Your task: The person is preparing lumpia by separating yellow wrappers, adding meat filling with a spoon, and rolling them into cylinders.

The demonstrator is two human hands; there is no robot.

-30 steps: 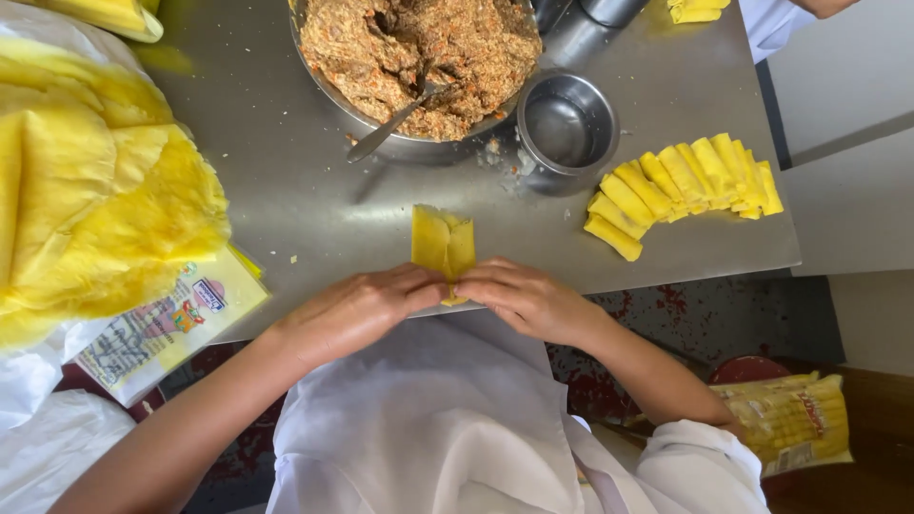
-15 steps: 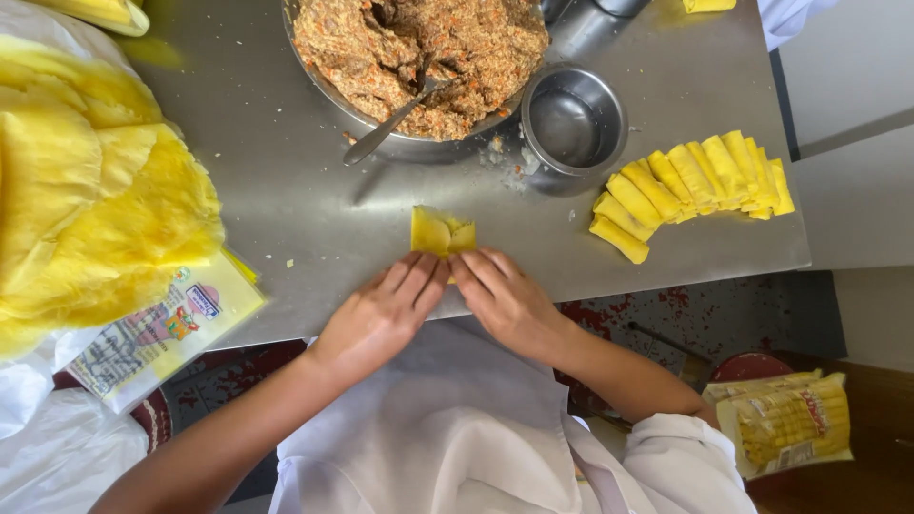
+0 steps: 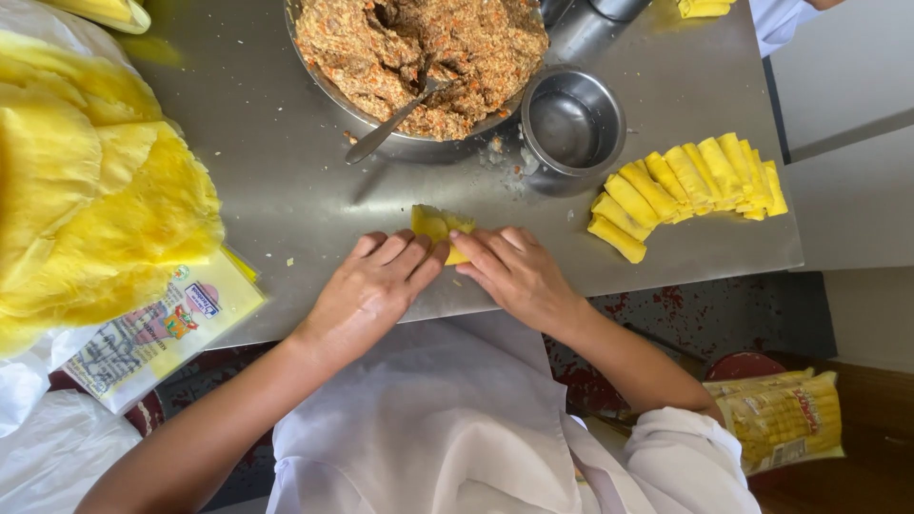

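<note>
A yellow wrapper [image 3: 436,225] lies on the steel table [image 3: 267,171], partly rolled up. My left hand [image 3: 373,286] and my right hand [image 3: 514,274] press down on its near part with fingers side by side, so most of the roll is hidden under them. Only the far flap of the wrapper shows beyond my fingertips. Behind it stands a large metal bowl [image 3: 328,84] of brown minced filling [image 3: 419,43] with a spoon [image 3: 392,122] resting in it.
A small steel cup [image 3: 571,128] stands right of the bowl. Several finished yellow rolls [image 3: 687,183] lie in a row at the right. A heap of yellow wrappers [image 3: 86,209] and a printed packet [image 3: 157,328] fill the left. Another packet [image 3: 781,419] sits below the table, lower right.
My hands have moved forward over the wrapper, rolling it away from me. Less of the yellow sheet shows now than a second ago.
</note>
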